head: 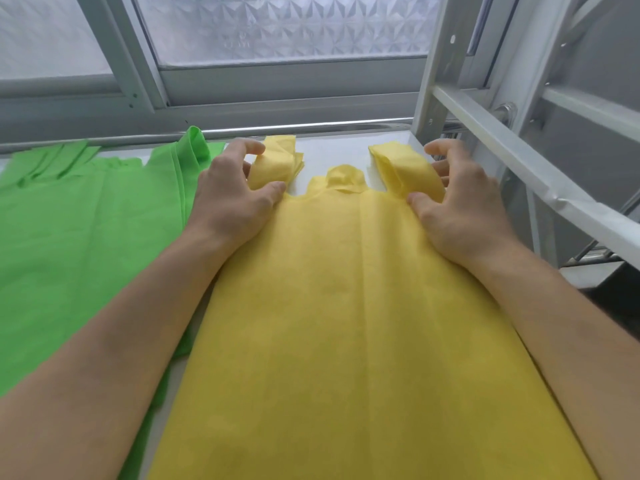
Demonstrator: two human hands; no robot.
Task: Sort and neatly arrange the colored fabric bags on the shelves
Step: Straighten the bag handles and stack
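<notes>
Head view, looking down onto a white shelf [332, 147] in front of a frosted window [287, 26].

Yellow bags [346, 306]: flat stack, lying on the right half of the shelf. Long axis runs from the near edge away toward the window. Handle end points at the window; bottom end points at the person and runs out of the lower edge of the view. Two handle loops at the far end, left yellow handle [277, 161] and right yellow handle [401, 168], with a small rounded tab between them.

Green bags [69, 237]: second flat stack, just beside the yellow one on its left, same orientation, handles toward the window. The yellow stack overlaps the green edge low in the view.

Left hand [228, 199]: palm down at the stack's far left corner. Fingers curled around the left yellow handle, thumb at its base, fingertips at its outer side: a pinch-like hold.

Right hand [460, 209]: palm down at the far right corner. Fingers curled over the outer side of the right yellow handle, thumb pressing the fabric at its base.

Right of the stack: grey metal shelf frame [519, 157], an upright and a slanted rail.
</notes>
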